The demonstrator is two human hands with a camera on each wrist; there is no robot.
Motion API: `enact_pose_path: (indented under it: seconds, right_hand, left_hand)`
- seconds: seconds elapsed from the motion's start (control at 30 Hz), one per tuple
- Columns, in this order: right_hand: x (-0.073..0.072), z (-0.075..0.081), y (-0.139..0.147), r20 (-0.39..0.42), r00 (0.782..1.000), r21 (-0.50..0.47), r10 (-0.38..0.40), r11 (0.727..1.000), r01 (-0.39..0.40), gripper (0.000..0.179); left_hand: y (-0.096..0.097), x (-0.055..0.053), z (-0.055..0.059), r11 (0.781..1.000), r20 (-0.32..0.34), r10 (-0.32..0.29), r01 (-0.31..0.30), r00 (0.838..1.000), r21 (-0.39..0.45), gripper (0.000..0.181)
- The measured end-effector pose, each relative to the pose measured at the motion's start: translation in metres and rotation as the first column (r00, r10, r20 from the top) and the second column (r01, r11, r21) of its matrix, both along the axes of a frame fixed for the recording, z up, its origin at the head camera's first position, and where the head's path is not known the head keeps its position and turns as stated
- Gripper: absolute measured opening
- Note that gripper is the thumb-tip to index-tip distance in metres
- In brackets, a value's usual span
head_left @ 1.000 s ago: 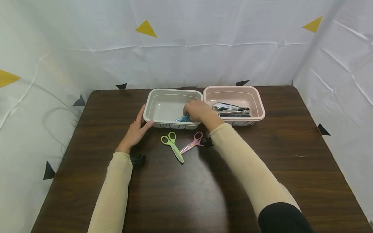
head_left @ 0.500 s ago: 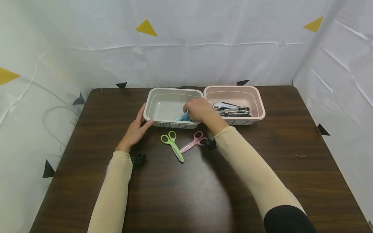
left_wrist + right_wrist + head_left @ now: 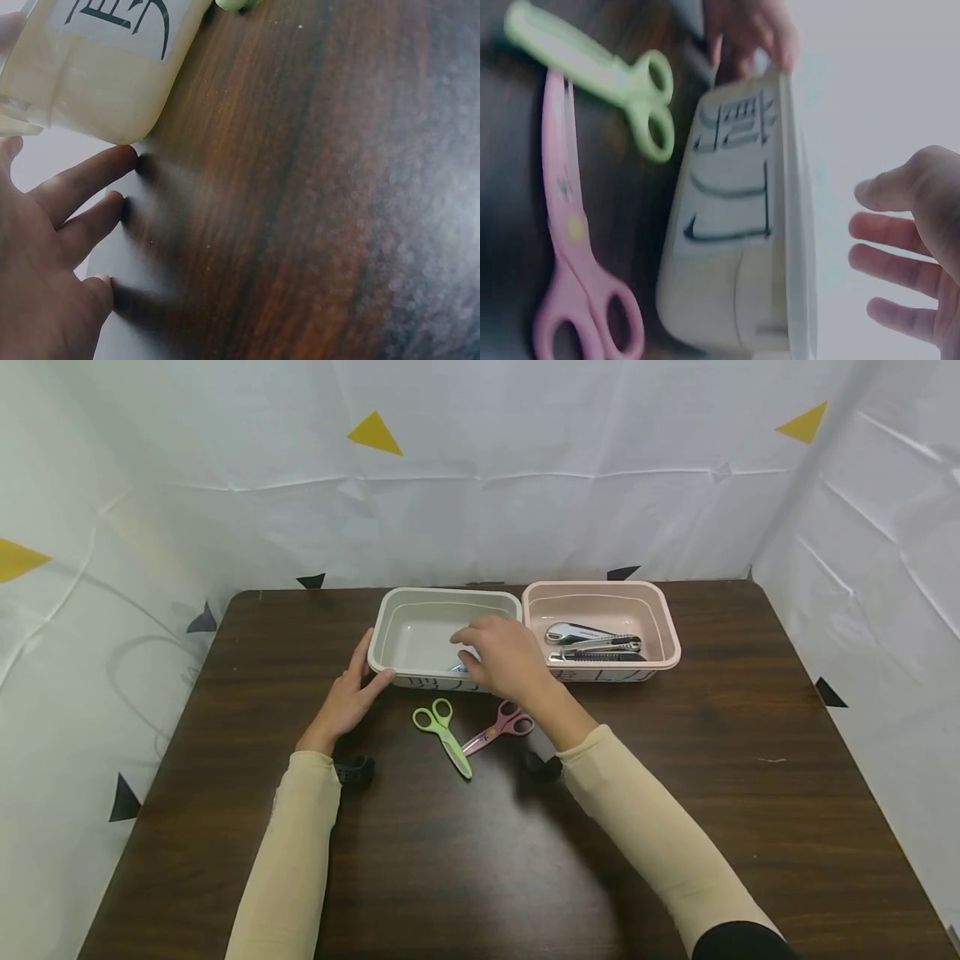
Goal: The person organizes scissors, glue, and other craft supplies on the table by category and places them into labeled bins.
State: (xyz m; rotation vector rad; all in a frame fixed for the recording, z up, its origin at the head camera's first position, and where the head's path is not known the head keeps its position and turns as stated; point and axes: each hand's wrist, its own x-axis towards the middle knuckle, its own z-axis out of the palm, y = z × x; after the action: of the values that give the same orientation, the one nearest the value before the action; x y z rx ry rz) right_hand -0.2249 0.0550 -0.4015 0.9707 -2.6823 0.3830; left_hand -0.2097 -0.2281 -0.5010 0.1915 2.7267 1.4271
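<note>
My left hand (image 3: 341, 702) rests at the left end of a whitish plastic bin (image 3: 442, 597), thumb at its front rim. In the left wrist view its fingers are spread, fingertips down at the bin's corner and the tabletop. My right hand (image 3: 506, 660) is over the bin's right part, fingers apart and holding nothing, as the right wrist view shows. Below that hand, a small bluish thing (image 3: 459, 668) lies in the bin, mostly hidden. In front of the bin, green scissors (image 3: 450, 745) and pink scissors (image 3: 501, 727) lie on the table, their blades meeting.
A pink bin (image 3: 600, 597) stands against the whitish bin's right side, with several utility knives (image 3: 596, 642) in it. Both bins have labels with black writing on the front. White sheeting (image 3: 480, 518) surrounds the dark wooden table (image 3: 450, 877) at the back and sides.
My right hand has let go of the bluish thing in the whitish bin, come up slightly and spread its fingers. The left hand has stayed in place.
</note>
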Motion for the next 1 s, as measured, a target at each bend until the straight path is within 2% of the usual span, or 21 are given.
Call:
enact_pose_path:
  seconds: [0.1, 0.23, 0.37, 0.47, 0.57, 0.63, 0.83, 1.0]
  right_hand:
    - [0.019, 0.000, 0.000, -0.015, 1.000, -0.086, -0.014, 0.996, 0.013, 0.023]
    - [0.042, -0.006, -0.003, -0.010, 1.000, -0.117, -0.023, 0.993, 0.021, 0.021]
    - [0.059, -0.014, -0.007, 0.070, 0.996, -0.112, -0.048, 0.992, 0.056, 0.020]
    - [0.067, -0.024, -0.012, 0.184, 0.980, -0.076, -0.078, 0.993, 0.093, 0.022]
    - [0.071, -0.035, -0.018, 0.296, 0.950, -0.030, -0.104, 0.993, 0.118, 0.028]
    - [0.073, -0.044, -0.022, 0.339, 0.933, -0.004, -0.123, 0.991, 0.132, 0.035]
    - [0.084, -0.060, -0.036, 0.339, 0.918, 0.074, -0.207, 0.978, 0.193, 0.050]
    - [0.090, -0.064, -0.044, 0.326, 0.907, 0.105, -0.266, 0.964, 0.245, 0.048]
  left_hand:
    - [0.000, 0.000, -0.001, 1.000, 0.000, -0.001, 0.001, 1.000, 0.000, 0.077]
    - [-0.001, 0.000, -0.003, 1.000, 0.006, 0.003, -0.003, 1.000, 0.005, 0.077]
    - [-0.001, 0.000, -0.002, 1.000, 0.002, 0.002, -0.003, 1.000, 0.011, 0.077]
    - [0.000, 0.001, -0.001, 1.000, 0.001, -0.002, 0.002, 1.000, 0.012, 0.076]
    - [-0.001, 0.002, -0.001, 1.000, 0.003, -0.003, 0.003, 1.000, 0.012, 0.076]
    - [-0.001, 0.002, -0.001, 1.000, 0.005, -0.001, 0.001, 1.000, 0.010, 0.077]
    - [-0.002, 0.001, -0.002, 1.000, 0.006, 0.004, -0.004, 1.000, 0.003, 0.077]
    - [-0.002, 0.000, -0.002, 1.000, -0.001, -0.003, 0.003, 1.000, 0.003, 0.077]
